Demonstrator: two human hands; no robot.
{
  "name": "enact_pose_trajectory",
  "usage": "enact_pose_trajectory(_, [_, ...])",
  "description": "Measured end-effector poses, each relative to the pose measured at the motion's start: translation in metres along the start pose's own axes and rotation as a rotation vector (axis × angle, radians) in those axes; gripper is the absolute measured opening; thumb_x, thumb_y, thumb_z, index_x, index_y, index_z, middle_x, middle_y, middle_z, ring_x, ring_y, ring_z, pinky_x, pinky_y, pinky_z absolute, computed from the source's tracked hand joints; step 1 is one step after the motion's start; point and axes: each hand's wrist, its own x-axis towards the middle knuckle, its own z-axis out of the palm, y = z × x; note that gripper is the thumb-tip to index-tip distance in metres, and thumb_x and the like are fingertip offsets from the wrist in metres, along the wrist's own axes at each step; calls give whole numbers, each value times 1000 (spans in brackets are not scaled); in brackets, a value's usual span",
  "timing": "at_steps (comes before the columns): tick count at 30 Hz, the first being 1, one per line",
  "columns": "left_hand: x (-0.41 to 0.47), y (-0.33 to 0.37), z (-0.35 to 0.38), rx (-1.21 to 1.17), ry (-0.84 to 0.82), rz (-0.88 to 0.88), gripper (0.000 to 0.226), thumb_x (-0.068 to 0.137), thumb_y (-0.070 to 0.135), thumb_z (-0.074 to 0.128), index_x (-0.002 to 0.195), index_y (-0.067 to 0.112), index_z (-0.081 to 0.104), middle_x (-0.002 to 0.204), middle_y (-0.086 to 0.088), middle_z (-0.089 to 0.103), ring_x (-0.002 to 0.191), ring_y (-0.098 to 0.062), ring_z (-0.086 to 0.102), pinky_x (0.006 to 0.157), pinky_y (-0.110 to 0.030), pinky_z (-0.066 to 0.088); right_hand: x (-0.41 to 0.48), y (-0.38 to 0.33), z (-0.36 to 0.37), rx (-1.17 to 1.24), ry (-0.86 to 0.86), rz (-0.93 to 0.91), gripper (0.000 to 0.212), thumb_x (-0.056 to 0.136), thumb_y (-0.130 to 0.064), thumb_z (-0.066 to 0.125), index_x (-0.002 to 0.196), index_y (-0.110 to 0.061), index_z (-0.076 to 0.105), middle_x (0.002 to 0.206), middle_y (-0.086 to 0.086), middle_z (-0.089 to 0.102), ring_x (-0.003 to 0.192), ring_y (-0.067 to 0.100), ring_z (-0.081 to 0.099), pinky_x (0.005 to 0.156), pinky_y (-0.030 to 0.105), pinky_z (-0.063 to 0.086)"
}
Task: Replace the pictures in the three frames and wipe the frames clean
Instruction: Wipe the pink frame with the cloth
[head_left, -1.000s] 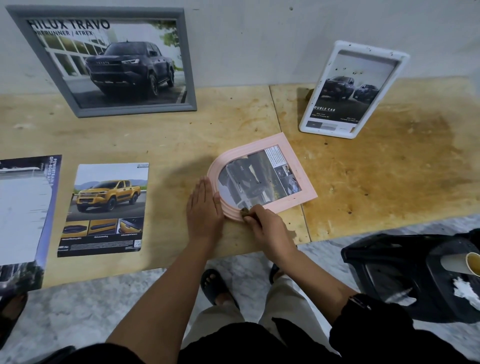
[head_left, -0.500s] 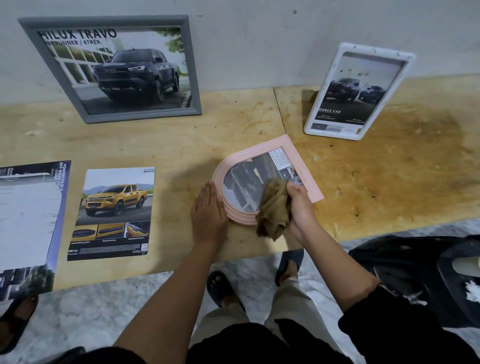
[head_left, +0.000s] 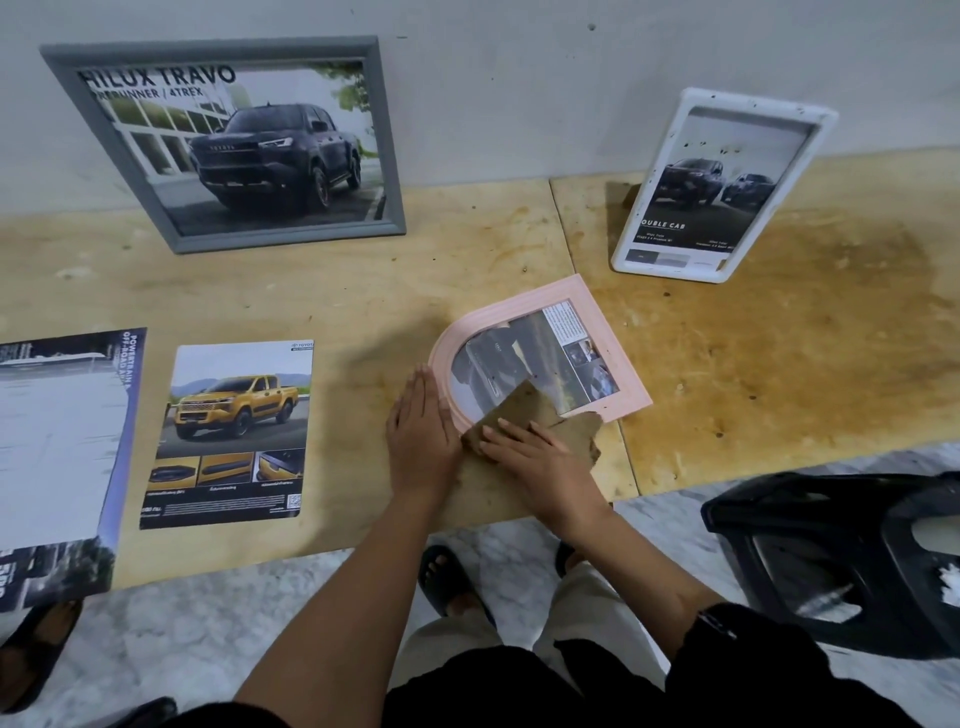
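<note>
Right hand (head_left: 540, 457) flat, fingers straight, pressing brown cloth (head_left: 530, 415) onto near edge of pink arched frame (head_left: 613, 364), flat on wooden table (head_left: 779, 364). Left hand (head_left: 421, 431) flat, fingers together, against frame's left curve. Grey frame (head_left: 234, 145) far left, white frame (head_left: 722, 182) far right, both leaning on wall.

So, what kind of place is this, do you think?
Probably a makeshift work spot indoors, low to the ground: bare plywood boards laid over a marble-like floor, a plain wall behind, with a grey frame leaning on it.
</note>
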Motion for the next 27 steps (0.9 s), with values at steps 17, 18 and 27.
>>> enact_pose_trajectory(17, [1, -3, 2, -3, -11, -38, 56, 93, 28, 18, 146, 11, 28, 152, -6, 30, 141, -17, 25, 112, -32, 15, -6, 25, -72, 278, 751, 737, 29, 97, -23, 49, 123, -22, 61, 86, -4, 69, 68, 16, 60, 58, 29, 46])
enact_pose_trajectory(18, [1, -2, 1, 1, -6, -36, 58, 93, 30, 16, 146, 10, 29, 151, -6, 31, 141, -17, 26, 112, -32, 16, -2, 16, -67, 187, 689, 661, 31, 96, -24, 50, 125, -28, 60, 81, -3, 70, 60, 16, 58, 51, 26, 43])
enact_pose_trajectory(27, [1, -7, 2, 19, 12, -19, 58, 92, 30, 18, 144, 8, 33, 149, -8, 35, 138, -19, 31, 110, -32, 20, -2, -18, 30, -229, 83, 166, 46, 86, -25, 40, 129, -16, 56, 134, 0, 56, 126, 18, 51, 109, 36, 31])
